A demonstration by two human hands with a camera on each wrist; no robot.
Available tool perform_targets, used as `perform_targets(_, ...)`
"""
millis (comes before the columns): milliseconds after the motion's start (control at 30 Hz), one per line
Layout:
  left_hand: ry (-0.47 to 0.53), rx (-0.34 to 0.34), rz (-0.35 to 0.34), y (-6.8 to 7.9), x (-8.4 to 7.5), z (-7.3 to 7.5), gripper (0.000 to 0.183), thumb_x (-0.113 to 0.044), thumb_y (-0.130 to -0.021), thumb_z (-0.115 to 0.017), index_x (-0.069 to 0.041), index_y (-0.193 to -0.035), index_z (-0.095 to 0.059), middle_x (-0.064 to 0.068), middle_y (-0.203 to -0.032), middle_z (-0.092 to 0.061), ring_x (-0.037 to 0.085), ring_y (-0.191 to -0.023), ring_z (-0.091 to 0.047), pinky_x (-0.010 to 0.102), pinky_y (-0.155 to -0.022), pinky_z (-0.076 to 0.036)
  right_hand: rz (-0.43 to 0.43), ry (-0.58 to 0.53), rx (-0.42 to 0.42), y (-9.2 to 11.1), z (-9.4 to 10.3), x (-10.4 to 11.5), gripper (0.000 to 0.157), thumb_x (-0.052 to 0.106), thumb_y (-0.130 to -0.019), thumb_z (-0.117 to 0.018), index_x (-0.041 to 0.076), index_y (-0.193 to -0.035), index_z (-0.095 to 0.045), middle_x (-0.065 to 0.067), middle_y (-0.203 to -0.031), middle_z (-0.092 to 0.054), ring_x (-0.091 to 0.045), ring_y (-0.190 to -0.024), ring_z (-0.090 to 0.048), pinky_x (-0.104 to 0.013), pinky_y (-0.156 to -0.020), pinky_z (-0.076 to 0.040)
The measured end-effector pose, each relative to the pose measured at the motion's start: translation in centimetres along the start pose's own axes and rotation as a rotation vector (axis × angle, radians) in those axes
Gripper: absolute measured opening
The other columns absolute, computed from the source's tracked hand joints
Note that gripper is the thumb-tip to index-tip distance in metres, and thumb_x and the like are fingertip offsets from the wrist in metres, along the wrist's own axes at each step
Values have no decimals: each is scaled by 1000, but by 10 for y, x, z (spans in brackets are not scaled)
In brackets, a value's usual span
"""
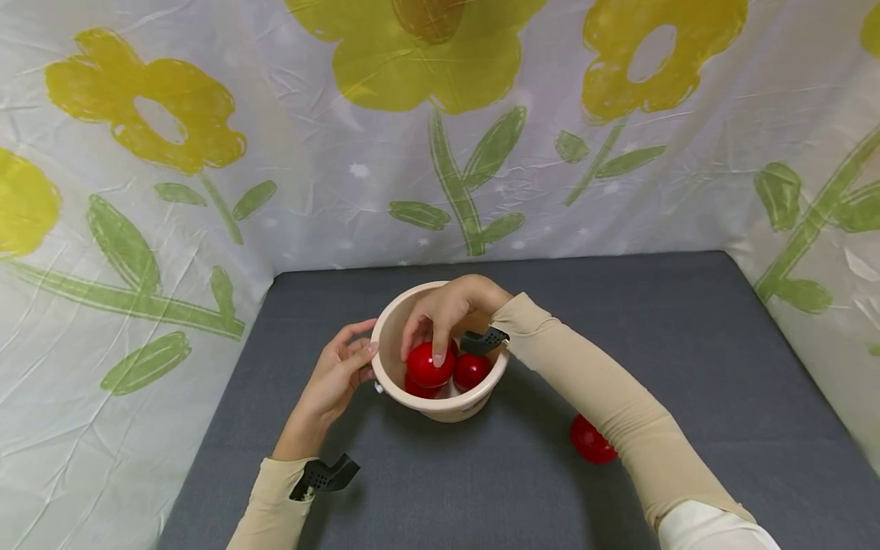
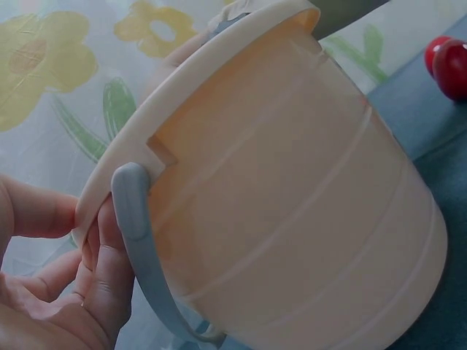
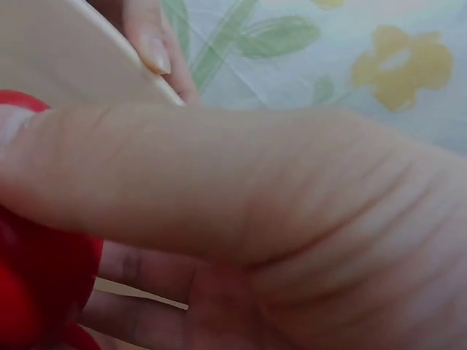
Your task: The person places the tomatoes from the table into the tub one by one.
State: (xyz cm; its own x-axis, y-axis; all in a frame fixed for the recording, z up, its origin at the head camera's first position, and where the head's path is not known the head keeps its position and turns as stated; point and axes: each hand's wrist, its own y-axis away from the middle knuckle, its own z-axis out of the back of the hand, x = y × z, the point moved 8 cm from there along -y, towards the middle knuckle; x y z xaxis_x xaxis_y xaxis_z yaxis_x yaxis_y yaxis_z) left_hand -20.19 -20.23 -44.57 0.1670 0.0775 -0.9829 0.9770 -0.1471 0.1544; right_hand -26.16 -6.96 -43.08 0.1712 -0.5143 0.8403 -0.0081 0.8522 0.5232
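A cream bucket (image 1: 450,416) stands on the table with several shiny red balls in it. My left hand (image 1: 337,374) pinches its rim on the left side, thumb on one face and fingers on the other. Beside those fingers, the bucket's grey handle (image 2: 149,262) hangs down the outside wall. My right hand (image 1: 447,309) reaches over the rim and grips a red ball (image 1: 428,368), its thumb across the front. Another red ball (image 1: 471,371) lies to the right inside the bucket, and one more is partly hidden under the gripped ball.
On the dark grey table (image 1: 440,489), a red ball (image 1: 590,439) lies partly hidden by my right forearm. Two red balls, one partly behind the other (image 2: 452,69), show at the edge of the left wrist view. A flower-printed curtain (image 1: 330,191) borders the table's back and sides.
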Motion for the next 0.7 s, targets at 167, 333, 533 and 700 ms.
perform_targets(167,0,2,-1,1,-1,0,51,-10,-99,-57,-3,-145,-35,-4,-95,-66,7,-77,-65,19,-65,-55,-7,-71,-30,1,2,-1,51,7,-83,-72,2,-132,-59,-23,-135,-59,-17,-106,-63,-53,-103,-49)
perform_targets(333,-10,-4,2,0,-1,0,51,-9,-99,-57,-3,-145,-35,-4,-95,-66,7,-78,-65,19,-65,-55,43,-50,-40,1,5,2,48,8,-84,-71,0,-130,-60,-27,-136,-57,-28,-115,-63,-55,-106,-46)
perform_targets(533,-6,-4,1,0,0,0,51,-10,-99,-57,-3,-145,-35,-3,-95,-66,6,-78,-65,19,-64,-55,62,-50,-34,1,6,4,47,5,-85,-70,-2,-130,-58,-28,-137,-56,-42,-131,-51,-38,-101,-52)
perform_targets(700,-6,-2,2,0,0,0,51,-10,-99,-57,-3,-144,-35,-4,-94,-66,6,-76,-64,19,-65,-55,123,2,-84,14,13,18,47,6,-84,-72,-1,-129,-60,-23,-134,-60,-33,-121,-60,-37,-103,-52)
